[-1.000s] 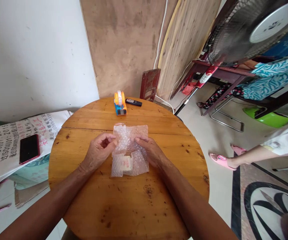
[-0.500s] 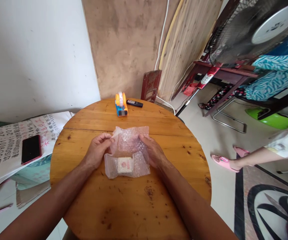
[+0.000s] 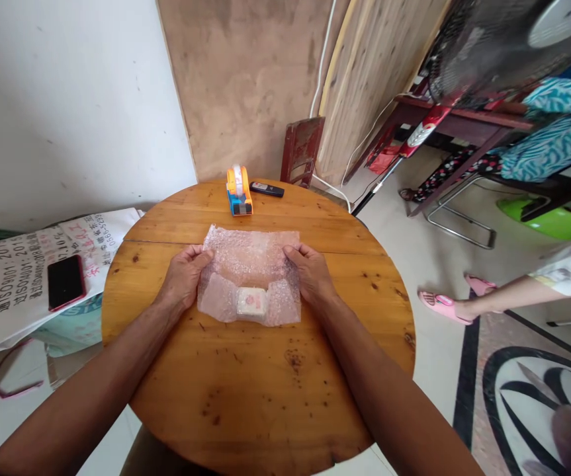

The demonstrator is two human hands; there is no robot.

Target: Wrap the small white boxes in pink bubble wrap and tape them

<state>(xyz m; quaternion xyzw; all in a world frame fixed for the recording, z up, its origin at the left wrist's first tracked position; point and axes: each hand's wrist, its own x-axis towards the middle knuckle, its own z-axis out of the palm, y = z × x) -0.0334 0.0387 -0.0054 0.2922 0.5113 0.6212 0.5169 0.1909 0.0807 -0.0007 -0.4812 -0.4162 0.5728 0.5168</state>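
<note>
A sheet of pinkish bubble wrap [image 3: 255, 254] lies spread between my hands over the round wooden table [image 3: 265, 383]. My left hand [image 3: 186, 274] pinches its left edge between thumb and fingers. On the opposite side, my right hand [image 3: 312, 271] grips the right edge the same way. Near the sheet's front edge sits a small pale block [image 3: 252, 302] with a red mark on top. Side flaps of the wrap lie to the left and right of the block, which shows between them.
Toward the far edge stand an orange and blue tape dispenser [image 3: 239, 192] and a black remote-like object [image 3: 266, 190]. A phone [image 3: 66, 282] rests on white sacks at left. Beyond the table are a chair [image 3: 302, 152], a fan [image 3: 483, 53] and people at right.
Both hands have drawn the bubble wrap wider and flatter, the left edge moving outward. The block is still at the front of the sheet. The camera view has shifted slightly.
</note>
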